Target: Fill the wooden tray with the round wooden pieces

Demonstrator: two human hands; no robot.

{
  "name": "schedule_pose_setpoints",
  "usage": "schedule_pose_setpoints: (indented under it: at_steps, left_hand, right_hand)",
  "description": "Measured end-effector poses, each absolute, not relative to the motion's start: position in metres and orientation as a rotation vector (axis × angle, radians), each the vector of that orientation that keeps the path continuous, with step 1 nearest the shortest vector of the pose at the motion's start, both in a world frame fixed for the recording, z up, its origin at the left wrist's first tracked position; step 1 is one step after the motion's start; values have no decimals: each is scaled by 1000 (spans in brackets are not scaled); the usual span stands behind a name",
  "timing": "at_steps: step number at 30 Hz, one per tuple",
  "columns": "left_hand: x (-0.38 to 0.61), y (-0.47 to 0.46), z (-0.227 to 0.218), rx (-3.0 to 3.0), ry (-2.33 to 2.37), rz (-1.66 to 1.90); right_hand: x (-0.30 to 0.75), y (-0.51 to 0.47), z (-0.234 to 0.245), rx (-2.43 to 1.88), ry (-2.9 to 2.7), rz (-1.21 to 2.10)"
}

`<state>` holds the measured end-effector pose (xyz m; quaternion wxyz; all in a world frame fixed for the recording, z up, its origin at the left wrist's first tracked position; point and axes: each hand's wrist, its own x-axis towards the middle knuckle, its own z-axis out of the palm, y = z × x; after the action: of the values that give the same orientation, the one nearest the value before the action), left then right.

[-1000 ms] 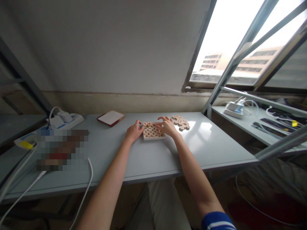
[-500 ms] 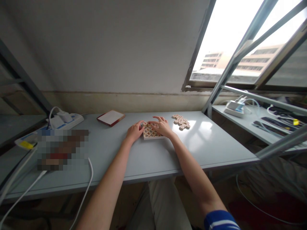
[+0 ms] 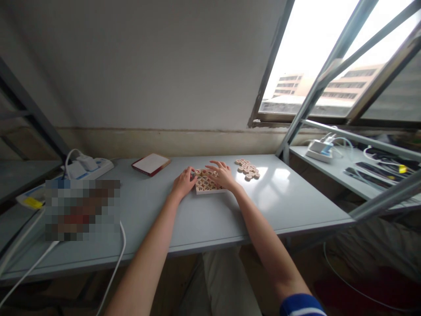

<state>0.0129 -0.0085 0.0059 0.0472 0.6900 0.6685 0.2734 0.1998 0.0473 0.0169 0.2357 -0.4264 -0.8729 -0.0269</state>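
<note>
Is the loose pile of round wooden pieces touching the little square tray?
Apart. Head view shows bare grey table between the pile of round wooden pieces and the square tray.

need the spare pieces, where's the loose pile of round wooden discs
The loose pile of discs lies on the grey table, just right of the right hand and the tray.

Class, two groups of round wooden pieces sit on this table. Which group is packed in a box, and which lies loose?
The group under the hands is packed in the box; the pile to its right lies loose on the table.

On the table (image 3: 204, 219), the tray (image 3: 206, 190) of discs lies between my left hand (image 3: 184, 183) and right hand (image 3: 223, 175). Loose discs (image 3: 248, 168) lie right of it, a box (image 3: 151, 163) left.
</note>
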Motion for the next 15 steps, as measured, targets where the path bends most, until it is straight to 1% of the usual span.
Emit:
schedule_pose_setpoints:
  at_steps: [7, 11, 15]
  left_hand:
    - [11, -7, 5, 2095, 2068, 830]
    - [11, -7, 4, 2104, 2060, 827]
    - [11, -7, 2, 2111, 2045, 863]
  right_hand:
    - [245, 67, 12, -1726, -1816, -328]
    - [264, 71, 3, -1876, -1768, -372]
    - [263, 70, 0, -1870, -1842, -336]
